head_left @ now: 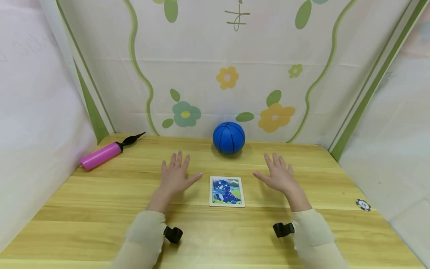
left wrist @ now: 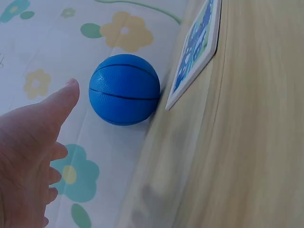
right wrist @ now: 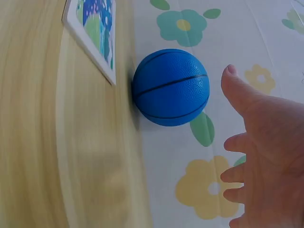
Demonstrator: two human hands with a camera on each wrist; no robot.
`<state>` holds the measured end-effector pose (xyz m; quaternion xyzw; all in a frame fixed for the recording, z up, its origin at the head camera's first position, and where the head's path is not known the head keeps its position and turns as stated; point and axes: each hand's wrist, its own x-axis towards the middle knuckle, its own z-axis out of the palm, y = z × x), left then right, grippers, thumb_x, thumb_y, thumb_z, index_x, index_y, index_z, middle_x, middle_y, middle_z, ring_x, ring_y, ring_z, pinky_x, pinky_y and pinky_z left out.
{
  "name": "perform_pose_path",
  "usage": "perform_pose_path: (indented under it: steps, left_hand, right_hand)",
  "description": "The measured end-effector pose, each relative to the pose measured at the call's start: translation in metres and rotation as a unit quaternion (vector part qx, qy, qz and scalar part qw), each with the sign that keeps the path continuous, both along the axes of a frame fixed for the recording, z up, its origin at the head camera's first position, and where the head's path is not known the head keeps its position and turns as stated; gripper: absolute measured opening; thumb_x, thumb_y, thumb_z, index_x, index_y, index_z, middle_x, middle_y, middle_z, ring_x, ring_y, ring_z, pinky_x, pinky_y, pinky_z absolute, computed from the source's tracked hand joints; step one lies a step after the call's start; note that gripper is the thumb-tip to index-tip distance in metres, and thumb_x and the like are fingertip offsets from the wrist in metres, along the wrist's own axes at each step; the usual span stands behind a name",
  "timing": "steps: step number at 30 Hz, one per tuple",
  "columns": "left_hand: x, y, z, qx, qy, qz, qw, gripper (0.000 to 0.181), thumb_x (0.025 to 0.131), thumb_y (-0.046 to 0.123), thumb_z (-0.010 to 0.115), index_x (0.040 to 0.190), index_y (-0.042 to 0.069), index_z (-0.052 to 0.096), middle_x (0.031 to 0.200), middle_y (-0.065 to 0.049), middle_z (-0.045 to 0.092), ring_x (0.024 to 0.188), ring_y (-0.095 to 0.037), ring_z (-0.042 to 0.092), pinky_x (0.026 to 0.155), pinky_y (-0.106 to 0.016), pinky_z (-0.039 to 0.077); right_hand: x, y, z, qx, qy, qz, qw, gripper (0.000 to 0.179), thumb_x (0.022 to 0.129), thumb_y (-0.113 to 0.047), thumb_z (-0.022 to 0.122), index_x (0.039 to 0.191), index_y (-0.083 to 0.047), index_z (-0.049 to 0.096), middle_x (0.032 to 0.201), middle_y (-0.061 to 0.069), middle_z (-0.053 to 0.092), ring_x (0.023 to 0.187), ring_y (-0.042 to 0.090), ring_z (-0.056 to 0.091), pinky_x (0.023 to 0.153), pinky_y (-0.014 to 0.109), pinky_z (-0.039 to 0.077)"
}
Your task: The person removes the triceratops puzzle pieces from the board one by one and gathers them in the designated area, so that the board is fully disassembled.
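Picture board (head_left: pixel 227 191), ball (head_left: pixel 228 138) behind, probable chip (head_left: pixel 363 204)

The round blue ball (head_left: pixel 228 138) bore black lines; the square cream-bordered board (head_left: pixel 227 191) showed a blue dinosaur print; the cylindrical pump (head_left: pixel 102 156) was pink and black; the white cloth backdrop (head_left: pixel 201 48) had multicoloured florals.

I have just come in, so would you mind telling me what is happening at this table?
Nothing is being held: a person's left hand and right hand are spread open over the table. Between them, the picture lies flat. The ball sits beyond it; the pump lies at the far left, the chip near the right edge.
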<state>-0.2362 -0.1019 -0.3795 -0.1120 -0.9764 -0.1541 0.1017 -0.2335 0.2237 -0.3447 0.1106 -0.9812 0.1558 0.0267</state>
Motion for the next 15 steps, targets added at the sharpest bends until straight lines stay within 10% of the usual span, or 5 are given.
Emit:
perform_pose_path:
  steps: [15]
  left_hand:
    - [-0.003,0.037,-0.017,0.06,-0.046,-0.007,0.9971,0.085,0.075,0.069,0.034,0.139,0.015,0.017,0.142,-0.013,0.006,0.128,-0.03,0.001,0.095,-0.056,-0.001]
  right_hand:
    - [-0.013,-0.035,-0.035,-0.094,-0.015,0.001,0.9954,0.081,0.081,-0.057,0.042,0.136,-0.003,0.021,0.137,0.023,0.018,0.124,0.039,0.013,0.093,0.059,0.008]
